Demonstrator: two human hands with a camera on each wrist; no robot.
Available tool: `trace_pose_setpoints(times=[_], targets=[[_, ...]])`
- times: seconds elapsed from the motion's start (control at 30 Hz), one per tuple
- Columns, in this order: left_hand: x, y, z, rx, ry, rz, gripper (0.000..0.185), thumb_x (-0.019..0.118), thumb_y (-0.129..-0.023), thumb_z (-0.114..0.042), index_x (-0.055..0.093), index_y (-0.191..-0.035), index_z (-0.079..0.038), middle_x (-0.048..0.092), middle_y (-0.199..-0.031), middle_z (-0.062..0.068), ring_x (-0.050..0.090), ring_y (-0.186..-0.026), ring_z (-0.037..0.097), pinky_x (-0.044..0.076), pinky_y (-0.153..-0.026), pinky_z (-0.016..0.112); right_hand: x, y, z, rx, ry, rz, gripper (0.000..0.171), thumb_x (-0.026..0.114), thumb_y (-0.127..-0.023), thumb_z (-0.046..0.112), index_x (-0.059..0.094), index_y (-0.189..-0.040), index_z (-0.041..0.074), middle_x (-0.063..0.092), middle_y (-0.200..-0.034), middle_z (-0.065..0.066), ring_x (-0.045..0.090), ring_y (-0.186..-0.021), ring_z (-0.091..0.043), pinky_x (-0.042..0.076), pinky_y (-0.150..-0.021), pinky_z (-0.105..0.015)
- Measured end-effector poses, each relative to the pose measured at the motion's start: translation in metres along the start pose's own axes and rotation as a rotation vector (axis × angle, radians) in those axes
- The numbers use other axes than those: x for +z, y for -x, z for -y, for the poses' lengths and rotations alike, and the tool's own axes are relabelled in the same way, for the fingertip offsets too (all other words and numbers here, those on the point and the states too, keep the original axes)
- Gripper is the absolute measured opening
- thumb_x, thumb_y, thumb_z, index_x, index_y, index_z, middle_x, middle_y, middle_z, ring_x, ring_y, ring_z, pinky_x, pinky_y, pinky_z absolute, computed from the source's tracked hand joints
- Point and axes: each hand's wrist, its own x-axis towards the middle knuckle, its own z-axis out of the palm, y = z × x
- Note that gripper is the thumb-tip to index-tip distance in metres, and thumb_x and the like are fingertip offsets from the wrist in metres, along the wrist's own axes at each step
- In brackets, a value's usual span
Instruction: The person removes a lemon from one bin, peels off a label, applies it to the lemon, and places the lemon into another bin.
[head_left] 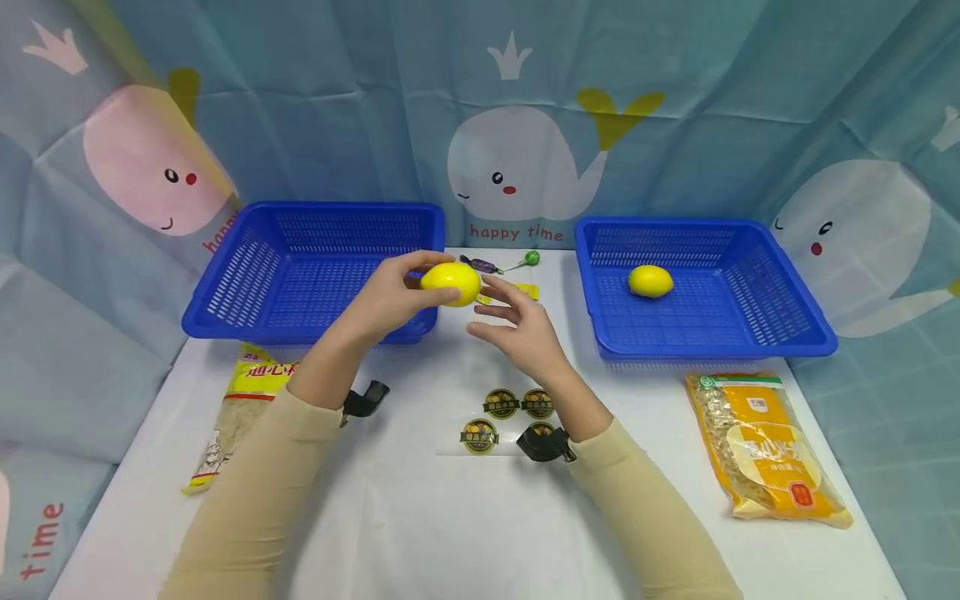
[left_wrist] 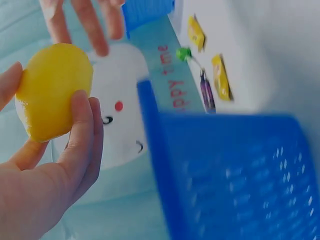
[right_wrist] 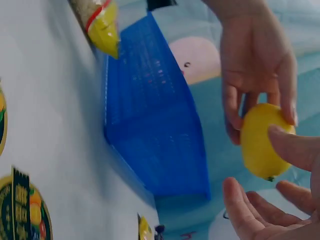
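Observation:
My left hand (head_left: 386, 292) holds a yellow lemon (head_left: 452, 283) between thumb and fingers, up in the air near the right end of the left blue basket (head_left: 311, 333). Close by the lemon's right end is my right hand (head_left: 521, 329), its fingers spread and loosely bent, not closed round the fruit. In the right wrist view the right thumb (right_wrist: 297, 147) overlaps the lemon (right_wrist: 262, 150); whether it touches is hard to tell. A second lemon (head_left: 650, 282) lies inside the right blue basket (head_left: 705, 346).
Behind the hands lie a purple-wrapped candy (head_left: 482, 265), a green lollipop (head_left: 531, 258) and yellow packets (head_left: 528, 291). A sheet of round stickers (head_left: 480, 436) is on the white table. Bagged food flanks it: a yellow-and-clear bag (head_left: 232, 408) left, an orange bag (head_left: 768, 450) right.

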Motion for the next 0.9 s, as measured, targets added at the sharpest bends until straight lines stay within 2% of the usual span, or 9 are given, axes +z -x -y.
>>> trace_pose_setpoints(times=[0.1, 0.2, 0.33, 0.47, 0.57, 0.73, 0.9], targets=[[0.015, 0.003, 0.004, 0.024, 0.016, 0.01, 0.058, 0.079, -0.088, -0.039, 0.059, -0.14, -0.022, 0.059, -0.135, 0.003, 0.059, -0.11, 0.03, 0.054, -0.092, 0.041, -0.008, 0.006, -0.001, -0.045, 0.004, -0.007, 0.069, 0.08, -0.089, 0.021, 0.049, -0.15, 0.026, 0.055, -0.146, -0.002, 0.064, -0.122, -0.022, 0.057, -0.093, -0.032], [0.034, 0.005, 0.007, 0.039, 0.05, 0.024, 0.058, 0.081, -0.086, -0.038, 0.06, -0.138, -0.022, 0.061, -0.132, 0.001, 0.058, -0.11, 0.029, 0.054, -0.088, 0.04, -0.015, 0.01, -0.004, -0.092, 0.018, -0.019, 0.064, 0.08, -0.087, 0.017, 0.054, -0.146, 0.019, 0.056, -0.146, -0.004, 0.063, -0.121, -0.026, 0.057, -0.093, -0.031], [0.058, 0.009, 0.012, 0.037, 0.118, 0.006, 0.06, 0.082, -0.085, -0.035, 0.058, -0.139, -0.021, 0.061, -0.131, 0.002, 0.06, -0.115, 0.027, 0.055, -0.091, 0.039, -0.026, 0.016, -0.013, -0.108, 0.047, -0.05, 0.059, 0.082, -0.085, 0.012, 0.061, -0.14, 0.01, 0.057, -0.145, -0.004, 0.065, -0.117, -0.029, 0.058, -0.091, -0.029], [0.077, 0.012, 0.02, 0.023, 0.162, -0.053, 0.061, 0.082, -0.086, -0.029, 0.057, -0.14, -0.015, 0.058, -0.137, 0.004, 0.061, -0.123, 0.026, 0.057, -0.095, 0.038, -0.036, 0.024, -0.021, -0.059, 0.055, -0.081, 0.059, 0.083, -0.084, 0.013, 0.061, -0.139, 0.01, 0.059, -0.142, -0.007, 0.066, -0.116, -0.031, 0.058, -0.09, -0.029], [0.091, 0.009, 0.027, 0.003, 0.144, -0.086, 0.058, 0.081, -0.087, -0.027, 0.059, -0.139, -0.011, 0.059, -0.139, 0.006, 0.061, -0.124, 0.027, 0.057, -0.094, 0.037, -0.041, 0.027, -0.026, -0.01, 0.089, -0.096, 0.06, 0.084, -0.084, 0.015, 0.061, -0.139, 0.01, 0.061, -0.138, -0.01, 0.066, -0.117, -0.033, 0.058, -0.09, -0.03], [0.11, -0.004, 0.044, -0.075, 0.095, -0.087, 0.057, 0.082, -0.086, -0.025, 0.061, -0.137, -0.011, 0.064, -0.131, 0.008, 0.065, -0.116, 0.024, 0.058, -0.092, 0.034, -0.047, 0.025, -0.036, 0.084, 0.22, -0.083, 0.06, 0.084, -0.083, 0.017, 0.061, -0.138, 0.013, 0.06, -0.139, -0.012, 0.065, -0.12, -0.035, 0.057, -0.095, -0.038], [0.116, -0.02, 0.057, -0.126, 0.05, -0.073, 0.057, 0.083, -0.085, -0.023, 0.062, -0.136, -0.009, 0.066, -0.13, 0.009, 0.066, -0.112, 0.023, 0.058, -0.091, 0.032, -0.048, 0.015, -0.056, 0.14, 0.275, -0.05, 0.063, 0.083, -0.084, 0.018, 0.057, -0.142, 0.013, 0.058, -0.142, -0.015, 0.064, -0.122, -0.036, 0.054, -0.099, -0.04]])
